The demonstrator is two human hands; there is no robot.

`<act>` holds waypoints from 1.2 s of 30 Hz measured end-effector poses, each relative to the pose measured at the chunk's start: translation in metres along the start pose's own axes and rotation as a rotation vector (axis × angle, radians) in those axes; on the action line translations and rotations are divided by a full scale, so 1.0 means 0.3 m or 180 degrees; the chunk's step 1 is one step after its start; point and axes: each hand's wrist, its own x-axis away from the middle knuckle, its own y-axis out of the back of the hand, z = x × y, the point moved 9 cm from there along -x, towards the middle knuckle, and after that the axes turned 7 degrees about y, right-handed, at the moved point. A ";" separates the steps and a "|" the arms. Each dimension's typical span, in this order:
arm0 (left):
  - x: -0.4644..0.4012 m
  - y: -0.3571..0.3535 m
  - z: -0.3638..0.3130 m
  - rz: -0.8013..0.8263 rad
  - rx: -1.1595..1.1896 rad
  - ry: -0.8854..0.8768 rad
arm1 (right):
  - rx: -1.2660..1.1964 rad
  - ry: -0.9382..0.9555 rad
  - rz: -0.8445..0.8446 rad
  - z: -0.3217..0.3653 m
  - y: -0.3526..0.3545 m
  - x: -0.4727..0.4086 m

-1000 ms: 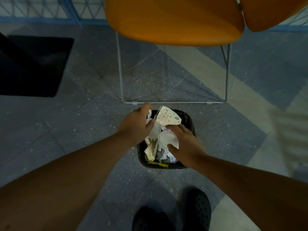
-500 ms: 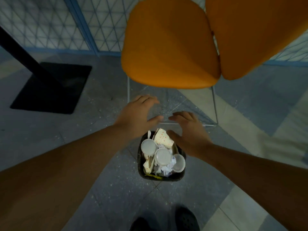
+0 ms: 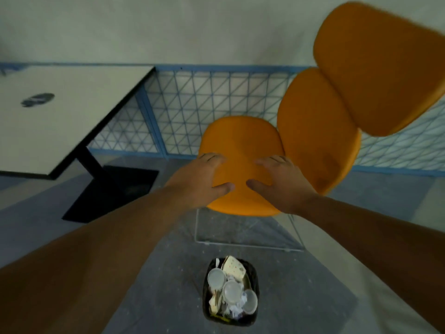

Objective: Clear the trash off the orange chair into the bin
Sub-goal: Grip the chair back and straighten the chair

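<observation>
1. Orange chair [image 3: 240, 150], centre of frame: its seat now shows no trash. A second ago both hands were down in the bin; now they are lifted up over the seat. Looks like the clearing is done, or nearly so.
2. Left hand [image 3: 199, 179], centre of frame over the seat's left front edge: fingers spread and relaxed, holding nothing.
3. Right hand [image 3: 281, 182], just right of it over the seat's right front: fingers loosely spread, empty too.
4. Bin [image 3: 254, 317], bottom centre on the floor, in front of the chair: full to the rim.
5. Trash inside: spotted paper [image 3: 234, 267] at the back, three clear round lids [image 3: 232, 290], crumpled white paper below them.
</observation>
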 end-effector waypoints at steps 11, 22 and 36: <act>-0.007 0.367 -0.259 -0.0046 0.0026 0.0111 | 0.0247 -0.0062 0.0089 0.041 0.511 0.036; -0.044 0.483 -0.615 -0.0218 -0.0247 -0.0185 | 0.0248 -0.0114 -0.0375 -0.069 0.786 0.121; -0.404 0.461 -1.054 -0.0494 -0.0098 0.0108 | 0.0290 0.0275 -0.0217 -0.566 1.166 -0.015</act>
